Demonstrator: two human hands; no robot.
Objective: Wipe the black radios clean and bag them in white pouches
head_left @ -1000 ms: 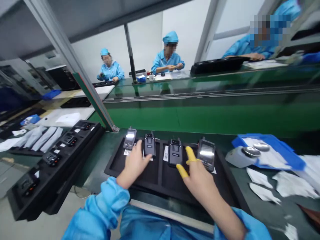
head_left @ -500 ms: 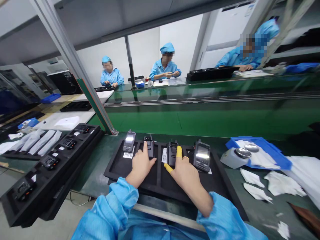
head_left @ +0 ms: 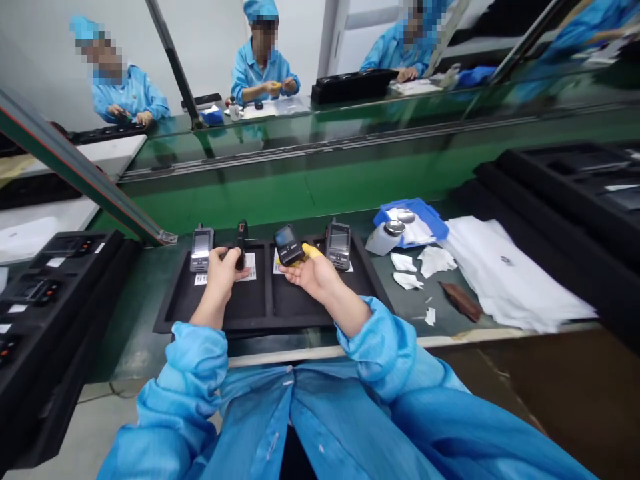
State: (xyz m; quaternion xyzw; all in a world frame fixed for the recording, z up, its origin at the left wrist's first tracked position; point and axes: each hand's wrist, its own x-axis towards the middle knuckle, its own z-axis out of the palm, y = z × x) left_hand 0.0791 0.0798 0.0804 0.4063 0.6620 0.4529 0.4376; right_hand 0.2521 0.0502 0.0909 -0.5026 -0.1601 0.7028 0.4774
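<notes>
At ten o'clock from the middle of the black tray (head_left: 245, 303) on the desk (head_left: 133, 337), I see a radio (head_left: 202, 248) lying screen up. At eleven, the left hand (head_left: 221, 275) pinches a second radio (head_left: 242, 241), turned edge-on, between thumb and fingers. Just past twelve, the right hand (head_left: 316, 272), wearing yellow finger caps (head_left: 313, 251), grips a third radio (head_left: 289, 245) at a tilt. A fourth radio (head_left: 339, 245) lies at two o'clock; farther out that way, a white bottle (head_left: 383, 241) sits beside a blue box (head_left: 439, 227).
</notes>
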